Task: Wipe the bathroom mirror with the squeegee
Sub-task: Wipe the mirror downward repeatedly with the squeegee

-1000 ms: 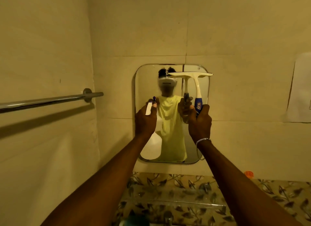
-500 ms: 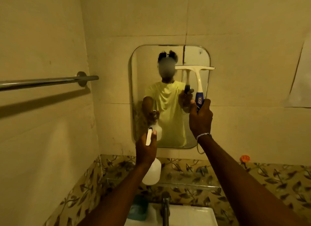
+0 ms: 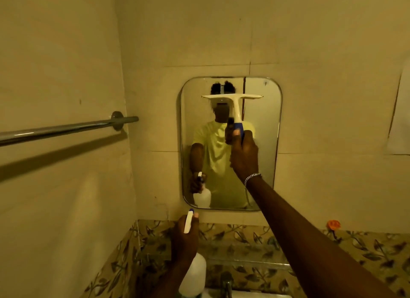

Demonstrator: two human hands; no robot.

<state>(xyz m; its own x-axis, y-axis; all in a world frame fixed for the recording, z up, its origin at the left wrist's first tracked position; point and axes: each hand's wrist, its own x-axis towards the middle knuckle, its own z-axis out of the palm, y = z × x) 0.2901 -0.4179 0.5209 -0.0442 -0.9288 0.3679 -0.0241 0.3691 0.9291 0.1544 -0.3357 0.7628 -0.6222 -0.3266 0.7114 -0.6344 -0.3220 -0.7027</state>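
A rounded rectangular mirror (image 3: 264, 164) hangs on the tiled wall ahead. My right hand (image 3: 244, 155) grips the blue handle of a white squeegee (image 3: 235, 102). Its blade lies level against the upper middle of the glass. My left hand (image 3: 185, 233) holds a white spray bottle (image 3: 193, 275) by its neck, below the mirror's bottom left corner and apart from the glass. The mirror reflects a person in a yellow shirt with both tools.
A chrome towel bar (image 3: 66, 130) sticks out from the left wall at mirror height. A tap (image 3: 226, 282) and basin edge sit at the bottom centre under leaf-patterned tiles. An orange object (image 3: 333, 224) rests on the ledge at right. Paper (image 3: 400, 120) hangs at far right.
My left hand with the spray bottle has dropped from mirror height to below the mirror. The squeegee has shifted left from the mirror's right side to its upper middle.
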